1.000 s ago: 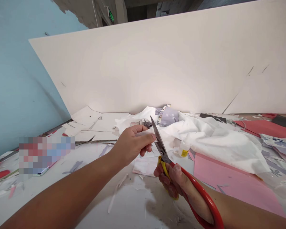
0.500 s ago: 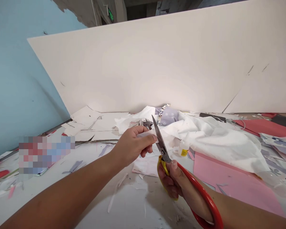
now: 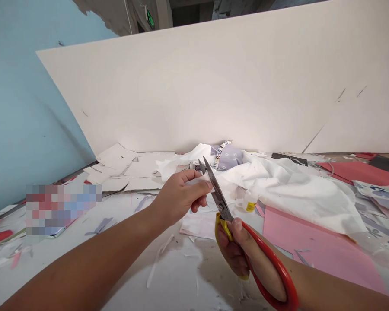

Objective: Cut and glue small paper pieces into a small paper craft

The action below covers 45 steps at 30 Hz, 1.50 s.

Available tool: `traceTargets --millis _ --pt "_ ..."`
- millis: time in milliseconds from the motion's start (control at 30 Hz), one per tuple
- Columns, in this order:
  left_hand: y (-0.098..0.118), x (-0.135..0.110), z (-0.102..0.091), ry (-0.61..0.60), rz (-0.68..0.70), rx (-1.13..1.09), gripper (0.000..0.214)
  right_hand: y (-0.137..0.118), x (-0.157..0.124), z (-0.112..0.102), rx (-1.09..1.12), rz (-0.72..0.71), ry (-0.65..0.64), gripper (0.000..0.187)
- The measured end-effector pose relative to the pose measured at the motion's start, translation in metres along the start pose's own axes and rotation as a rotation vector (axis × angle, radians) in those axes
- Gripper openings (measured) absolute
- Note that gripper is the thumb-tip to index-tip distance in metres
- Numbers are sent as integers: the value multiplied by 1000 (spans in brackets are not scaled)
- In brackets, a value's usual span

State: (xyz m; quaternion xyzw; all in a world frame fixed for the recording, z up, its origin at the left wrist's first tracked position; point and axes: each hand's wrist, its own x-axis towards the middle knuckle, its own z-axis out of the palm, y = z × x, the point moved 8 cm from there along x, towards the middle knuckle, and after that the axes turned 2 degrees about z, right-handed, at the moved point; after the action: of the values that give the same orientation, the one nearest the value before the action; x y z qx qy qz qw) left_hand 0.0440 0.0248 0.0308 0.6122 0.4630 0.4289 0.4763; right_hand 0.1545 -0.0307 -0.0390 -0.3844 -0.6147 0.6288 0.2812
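Note:
My left hand [image 3: 186, 194] pinches a small piece of thin white material [image 3: 194, 182] between thumb and fingers. Whether it is paper or cloth I cannot tell. My right hand [image 3: 243, 246] is wrapped round the scissors [image 3: 221, 206], one handle red and the other yellow. Their blades point up and away, slightly parted, with the white piece at their edge beside my left fingertips. Behind the hands lies crumpled white sheeting [image 3: 278, 175] with a lilac flowered piece [image 3: 231, 156]. A small bottle with a yellow label [image 3: 250, 203] stands right of the blades.
White boards [image 3: 139, 170] lie at the back left, below a large upright white panel [image 3: 194, 90]. Pink sheets [image 3: 317, 250] and red sheets [image 3: 359, 172] are on the right. Paper scraps [image 3: 158, 259] litter the table [image 3: 171, 285]. A blurred-out item [image 3: 61, 211] lies left.
The scissors' blades have drawn closer together, and the handles have shifted slightly in my right hand. My left hand has barely moved and keeps its pinch on the white piece.

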Motion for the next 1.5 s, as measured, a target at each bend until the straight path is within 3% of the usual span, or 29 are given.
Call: traceTargets --millis 100,433,633,933,1367,1500 --pt "-2 0 -1 0 -6 2 19 -4 -2 3 -57 -30 -54 56" --pt "-3 0 1 -35 1 2 20 2 -2 -4 -136 -78 15 53" --pt "-3 0 3 -38 4 29 20 2 1 1 -5 14 -23 58" --pt "-4 2 2 -38 11 30 21 4 5 1 83 2 -24 50" --pt "-7 2 1 -29 -11 57 18 9 9 -9 -119 75 49 57" --pt "-6 2 2 -53 -19 73 18 10 10 -11 -67 26 98 53"
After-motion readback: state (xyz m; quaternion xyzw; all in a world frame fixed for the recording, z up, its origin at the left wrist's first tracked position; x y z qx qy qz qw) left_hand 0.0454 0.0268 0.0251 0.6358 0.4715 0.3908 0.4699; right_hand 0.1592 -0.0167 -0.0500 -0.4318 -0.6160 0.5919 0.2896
